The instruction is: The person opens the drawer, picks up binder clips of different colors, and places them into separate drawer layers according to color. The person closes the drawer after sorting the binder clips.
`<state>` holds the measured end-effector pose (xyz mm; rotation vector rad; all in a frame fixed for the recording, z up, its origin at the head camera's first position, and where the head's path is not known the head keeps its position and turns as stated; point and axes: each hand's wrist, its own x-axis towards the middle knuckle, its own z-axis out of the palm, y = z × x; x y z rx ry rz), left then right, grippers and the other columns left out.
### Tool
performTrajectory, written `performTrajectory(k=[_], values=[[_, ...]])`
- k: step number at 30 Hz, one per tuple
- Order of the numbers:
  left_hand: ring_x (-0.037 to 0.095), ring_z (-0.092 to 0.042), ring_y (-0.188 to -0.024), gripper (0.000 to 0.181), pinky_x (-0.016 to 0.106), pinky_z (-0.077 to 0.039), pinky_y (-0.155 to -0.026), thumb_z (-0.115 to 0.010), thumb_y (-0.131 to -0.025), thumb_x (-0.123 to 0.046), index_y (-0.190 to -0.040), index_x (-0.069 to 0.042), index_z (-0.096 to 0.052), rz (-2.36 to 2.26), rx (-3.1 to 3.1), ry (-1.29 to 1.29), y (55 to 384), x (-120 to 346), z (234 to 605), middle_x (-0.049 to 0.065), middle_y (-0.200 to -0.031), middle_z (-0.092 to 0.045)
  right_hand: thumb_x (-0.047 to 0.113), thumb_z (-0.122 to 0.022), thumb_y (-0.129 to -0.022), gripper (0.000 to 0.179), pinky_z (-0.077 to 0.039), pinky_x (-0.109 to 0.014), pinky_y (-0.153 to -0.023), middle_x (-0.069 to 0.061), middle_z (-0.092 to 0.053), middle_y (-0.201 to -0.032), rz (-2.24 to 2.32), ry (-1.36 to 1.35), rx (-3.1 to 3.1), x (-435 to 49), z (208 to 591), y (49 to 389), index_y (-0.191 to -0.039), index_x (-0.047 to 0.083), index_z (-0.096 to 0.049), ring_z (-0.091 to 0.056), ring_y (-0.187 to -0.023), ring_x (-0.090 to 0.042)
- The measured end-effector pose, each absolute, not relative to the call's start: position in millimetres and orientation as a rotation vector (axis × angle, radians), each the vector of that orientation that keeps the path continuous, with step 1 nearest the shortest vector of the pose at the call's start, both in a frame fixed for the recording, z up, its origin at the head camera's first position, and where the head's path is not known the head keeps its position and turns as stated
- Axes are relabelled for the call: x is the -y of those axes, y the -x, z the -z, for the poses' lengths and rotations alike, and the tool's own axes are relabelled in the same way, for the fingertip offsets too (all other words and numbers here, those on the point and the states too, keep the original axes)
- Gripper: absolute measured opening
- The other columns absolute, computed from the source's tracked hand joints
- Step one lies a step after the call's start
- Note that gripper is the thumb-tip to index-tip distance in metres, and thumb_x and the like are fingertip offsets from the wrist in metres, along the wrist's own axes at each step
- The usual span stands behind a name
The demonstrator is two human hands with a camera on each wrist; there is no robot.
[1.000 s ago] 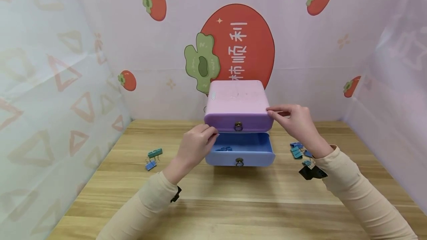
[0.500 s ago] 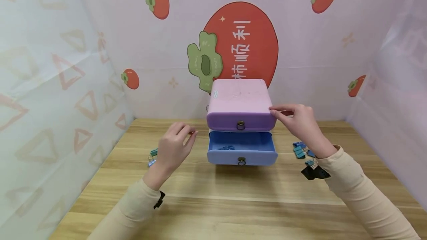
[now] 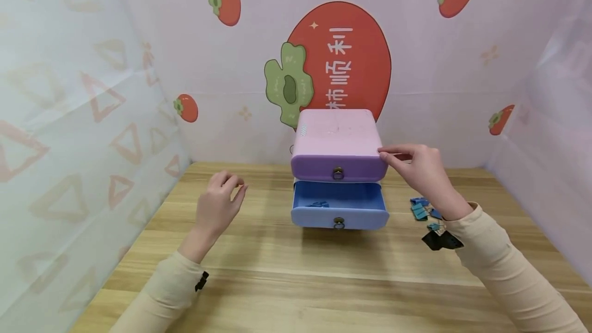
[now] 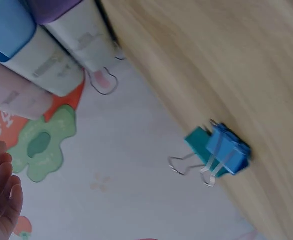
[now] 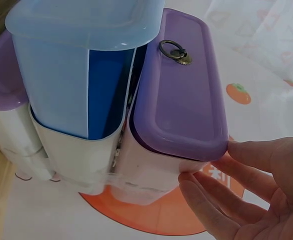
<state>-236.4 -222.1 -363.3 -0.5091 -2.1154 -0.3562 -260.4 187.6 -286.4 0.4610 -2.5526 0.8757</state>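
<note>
A desktop drawer cabinet (image 3: 340, 132) stands at the table's back, pink at its top tier. Its purple drawer (image 3: 324, 167) is in, or nearly so. Below, the light blue drawer (image 3: 314, 217) is pulled out, with blue binder clips (image 3: 319, 204) inside. My right hand (image 3: 424, 171) pinches the cabinet's upper right corner, thumb on the purple front's edge and fingers along the side. Left of the cabinet, my left hand (image 3: 216, 207) is raised with loosely bent fingers and holds nothing. In the left wrist view, a teal clip (image 4: 198, 142) and a blue clip (image 4: 231, 150) lie beyond it.
Several blue and teal binder clips (image 3: 419, 211) lie on the wooden table (image 3: 296, 292) to the cabinet's right, partly behind my right wrist. Another purple drawer (image 5: 6, 75) is at the bottom of the cabinet. A printed cloth (image 3: 240, 66) covers the walls.
My left hand has left the cabinet's left side and moved left, now hiding the left clips in the head view. My right hand stays at the corner; the head view has shifted slightly.
</note>
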Motion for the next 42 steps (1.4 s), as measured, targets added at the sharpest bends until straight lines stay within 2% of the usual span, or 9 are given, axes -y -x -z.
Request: performTrajectory(k=[9,23,31,35,38,42], values=[[0.026,-0.058,-0.075,0.012,0.033,-0.048,-0.048,-0.078,-0.077,-0.01,-0.079,-0.007,-0.066,0.29,2.217,0.406,241.1,252.0,381.8,0.008,-0.081,-0.061,0.036,-0.063,-0.091,0.029,-0.055,-0.039,-0.065,-0.011,-0.073,-0.099,-0.861,-0.437,2.562,-189.3,286.0,260.1,-0.11,0.017,-0.073,-0.069,-0.089,-0.028],[0.029,-0.055,-0.07,0.015,0.039,-0.049,-0.055,-0.078,-0.074,-0.008,-0.083,-0.001,-0.069,0.264,2.523,0.233,246.6,284.0,396.4,0.013,-0.077,-0.061,0.034,-0.062,-0.092,0.03,-0.056,-0.048,-0.069,-0.014,-0.072,-0.1,-0.874,-0.454,2.548,-191.1,284.8,258.2,-0.111,0.013,-0.072,-0.068,-0.09,-0.031],[0.03,-0.058,-0.071,0.019,0.042,-0.051,-0.062,-0.079,-0.073,-0.009,-0.085,0.002,-0.07,0.216,2.744,0.157,244.3,292.3,398.6,0.014,-0.076,-0.064,0.034,-0.062,-0.092,0.029,-0.056,-0.045,-0.067,-0.013,-0.073,-0.099,-0.867,-0.458,2.545,-190.2,286.2,259.8,-0.111,0.014,-0.072,-0.068,-0.089,-0.03],[0.029,-0.06,-0.072,0.021,0.043,-0.051,-0.062,-0.077,-0.074,-0.01,-0.088,0.003,-0.069,0.221,2.872,0.098,244.2,294.2,397.5,0.017,-0.081,-0.067,0.034,-0.062,-0.092,0.029,-0.055,-0.037,-0.063,-0.013,-0.073,-0.098,-0.86,-0.459,2.542,-189.1,286.5,260.4,-0.11,0.015,-0.073,-0.069,-0.088,-0.029],[0.026,-0.06,-0.07,0.023,0.041,-0.051,-0.059,-0.076,-0.076,-0.013,-0.091,0.003,-0.068,0.238,2.974,0.054,244.9,294.7,397.6,0.019,-0.087,-0.068,0.034,-0.062,-0.092,0.028,-0.052,-0.032,-0.061,-0.012,-0.073,-0.097,-0.863,-0.463,2.538,-188.2,286.7,260.3,-0.109,0.015,-0.073,-0.069,-0.087,-0.029],[0.02,-0.054,-0.062,0.019,0.036,-0.047,-0.052,-0.074,-0.08,-0.016,-0.087,0.0,-0.067,0.264,3.059,0.023,246.1,294.3,400.0,0.016,-0.083,-0.068,0.033,-0.062,-0.092,0.028,-0.053,-0.034,-0.062,-0.012,-0.073,-0.099,-0.869,-0.469,2.538,-186.9,286.4,259.9,-0.109,0.015,-0.073,-0.069,-0.088,-0.029]])
